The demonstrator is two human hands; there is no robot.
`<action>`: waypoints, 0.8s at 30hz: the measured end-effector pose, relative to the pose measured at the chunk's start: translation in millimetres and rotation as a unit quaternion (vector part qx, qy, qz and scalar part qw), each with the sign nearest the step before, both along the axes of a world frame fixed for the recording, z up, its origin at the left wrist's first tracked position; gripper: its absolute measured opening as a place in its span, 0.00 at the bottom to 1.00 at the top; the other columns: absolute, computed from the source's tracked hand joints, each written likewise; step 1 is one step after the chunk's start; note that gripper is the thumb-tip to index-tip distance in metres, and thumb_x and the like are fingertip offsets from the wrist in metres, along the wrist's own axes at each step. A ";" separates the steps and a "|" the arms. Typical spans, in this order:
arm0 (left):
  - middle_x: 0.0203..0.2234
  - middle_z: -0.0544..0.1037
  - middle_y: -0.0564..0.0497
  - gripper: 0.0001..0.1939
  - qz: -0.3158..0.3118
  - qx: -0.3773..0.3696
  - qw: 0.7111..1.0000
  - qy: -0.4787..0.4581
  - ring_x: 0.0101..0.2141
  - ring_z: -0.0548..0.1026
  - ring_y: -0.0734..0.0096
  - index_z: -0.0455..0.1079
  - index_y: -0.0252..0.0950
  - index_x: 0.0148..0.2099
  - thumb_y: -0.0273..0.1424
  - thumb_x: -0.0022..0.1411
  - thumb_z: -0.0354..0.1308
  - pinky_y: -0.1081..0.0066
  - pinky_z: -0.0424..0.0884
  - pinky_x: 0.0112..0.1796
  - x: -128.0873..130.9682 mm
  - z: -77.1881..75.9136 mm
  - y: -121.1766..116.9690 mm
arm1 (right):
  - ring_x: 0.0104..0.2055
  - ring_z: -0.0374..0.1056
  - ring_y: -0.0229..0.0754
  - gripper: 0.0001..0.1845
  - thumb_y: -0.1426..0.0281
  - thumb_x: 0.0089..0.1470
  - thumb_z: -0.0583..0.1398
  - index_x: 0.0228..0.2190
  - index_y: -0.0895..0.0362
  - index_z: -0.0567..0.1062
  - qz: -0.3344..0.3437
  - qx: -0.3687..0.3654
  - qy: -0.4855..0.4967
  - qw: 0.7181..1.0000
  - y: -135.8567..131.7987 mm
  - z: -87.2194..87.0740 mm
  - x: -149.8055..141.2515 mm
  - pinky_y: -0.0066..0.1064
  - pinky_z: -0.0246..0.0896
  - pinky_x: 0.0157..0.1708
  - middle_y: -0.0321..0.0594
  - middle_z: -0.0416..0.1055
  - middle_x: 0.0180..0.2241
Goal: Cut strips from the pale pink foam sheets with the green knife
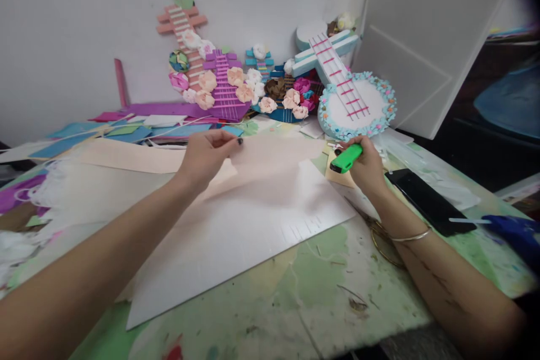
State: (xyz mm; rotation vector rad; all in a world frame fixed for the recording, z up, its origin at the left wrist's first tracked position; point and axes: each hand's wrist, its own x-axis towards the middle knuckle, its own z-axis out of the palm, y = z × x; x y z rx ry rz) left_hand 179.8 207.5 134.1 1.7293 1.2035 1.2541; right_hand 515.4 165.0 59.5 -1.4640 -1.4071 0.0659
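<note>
My left hand (206,162) is closed, thumb and fingers pinching the upper part of a thin pale pink sheet (270,160). The sheet is slightly raised and blurred, above a glossy white board (236,253). On the right, my right hand (368,166) is wrapped around a green utility knife (349,158) with a black end; no blade shows. Its fingertips are close to the sheet's right end, and I cannot tell whether they touch it. Beneath my right wrist lie scissors (382,244) with gold-coloured handles, partly hidden by the forearm.
Decorated toy-like guitars with paper flowers, including a light blue one (343,95), lean against the back wall. Coloured paper strips (169,129) lie at the left. A black phone (426,199) and dark blue item (512,236) lie right on the paint-stained green table (304,292).
</note>
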 end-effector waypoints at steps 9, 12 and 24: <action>0.31 0.81 0.51 0.08 -0.006 0.150 0.980 0.133 0.33 0.77 0.67 0.75 0.37 0.35 0.35 0.57 0.60 0.68 0.74 0.40 -1.7 -9.2 -34.4 | 0.29 0.65 0.45 0.25 0.61 0.36 0.67 0.37 0.52 0.64 -0.041 -0.136 -0.069 0.987 -4.7 -6.4 0.3 0.32 0.56 0.29 0.38 0.71 0.29; 0.36 0.81 0.50 0.08 -0.006 0.201 0.966 0.164 0.39 0.78 0.64 0.75 0.38 0.38 0.35 0.60 0.58 0.65 0.74 0.41 -6.7 -18.5 -41.9 | 0.29 0.64 0.45 0.23 0.61 0.38 0.66 0.36 0.52 0.64 -0.049 -0.161 -0.071 0.983 -3.3 -7.5 2.6 0.32 0.54 0.28 0.38 0.70 0.28; 0.42 0.76 0.44 0.07 -0.256 0.321 0.890 0.198 0.43 0.74 0.66 0.70 0.35 0.42 0.23 0.63 0.54 0.65 0.73 0.44 6.2 -63.2 -76.0 | 0.25 0.61 0.44 0.22 0.69 0.36 0.63 0.37 0.51 0.63 -0.102 -0.254 -0.124 0.954 -2.2 -3.1 11.9 0.31 0.49 0.24 0.33 0.63 0.22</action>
